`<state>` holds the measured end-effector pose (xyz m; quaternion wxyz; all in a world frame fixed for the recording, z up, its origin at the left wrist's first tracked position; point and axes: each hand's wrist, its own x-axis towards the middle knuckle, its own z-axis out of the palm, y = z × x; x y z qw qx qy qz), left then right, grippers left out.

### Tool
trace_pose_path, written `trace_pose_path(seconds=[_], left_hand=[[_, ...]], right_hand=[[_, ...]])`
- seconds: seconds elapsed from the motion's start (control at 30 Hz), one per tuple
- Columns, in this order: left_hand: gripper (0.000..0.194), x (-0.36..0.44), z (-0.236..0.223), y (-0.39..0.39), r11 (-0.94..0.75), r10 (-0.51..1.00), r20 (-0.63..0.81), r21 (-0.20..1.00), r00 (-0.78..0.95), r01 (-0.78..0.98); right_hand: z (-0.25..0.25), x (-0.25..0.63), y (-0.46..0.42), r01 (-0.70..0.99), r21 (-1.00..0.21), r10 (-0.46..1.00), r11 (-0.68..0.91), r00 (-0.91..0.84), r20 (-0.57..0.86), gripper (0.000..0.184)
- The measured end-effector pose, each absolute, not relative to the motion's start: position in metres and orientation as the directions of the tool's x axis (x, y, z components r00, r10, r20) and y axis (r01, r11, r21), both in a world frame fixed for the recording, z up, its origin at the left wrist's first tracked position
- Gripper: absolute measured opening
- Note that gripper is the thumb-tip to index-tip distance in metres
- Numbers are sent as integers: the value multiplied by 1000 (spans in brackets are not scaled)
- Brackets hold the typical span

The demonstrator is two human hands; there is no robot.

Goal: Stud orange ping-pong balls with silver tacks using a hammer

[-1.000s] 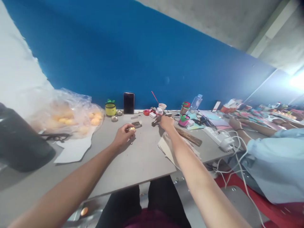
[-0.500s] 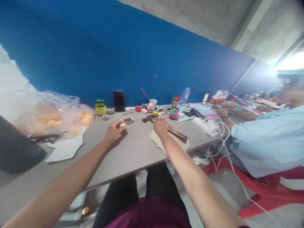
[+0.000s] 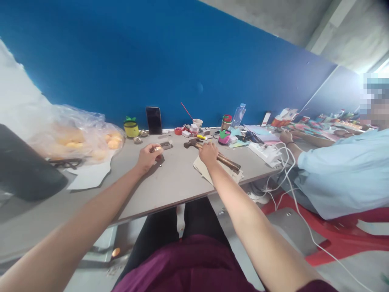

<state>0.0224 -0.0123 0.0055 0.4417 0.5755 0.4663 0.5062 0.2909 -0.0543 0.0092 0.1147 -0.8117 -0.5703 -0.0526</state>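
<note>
The left hand (image 3: pixel 148 158) has its thumb and fingertips nearly closed on a small shiny gold piece (image 3: pixel 158 149), just above the desk (image 3: pixel 179 178), beside a small dark tray (image 3: pixel 166 144). The right hand (image 3: pixel 208 153) curls its fingers around the claw hammer (image 3: pixel 227 162) near the head, which points toward the desk's back edge; the handle slants over a folded cloth (image 3: pixel 204 169) near the front edge. Whether the hammer is lifted, I cannot tell.
</note>
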Motion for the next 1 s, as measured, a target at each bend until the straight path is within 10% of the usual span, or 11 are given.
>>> trace_pose_path(seconds=[0.8, 1.0], left_hand=[[38, 27, 7, 6, 129, 990, -111, 967, 92, -220], [34, 19, 9, 2, 146, 986, -99, 900, 134, -411]], right_hand=[[30, 280, -32, 969, -10, 959, -249, 248, 135, 35], [58, 223, -37, 974, -100, 976, 202, -193, 98, 25]])
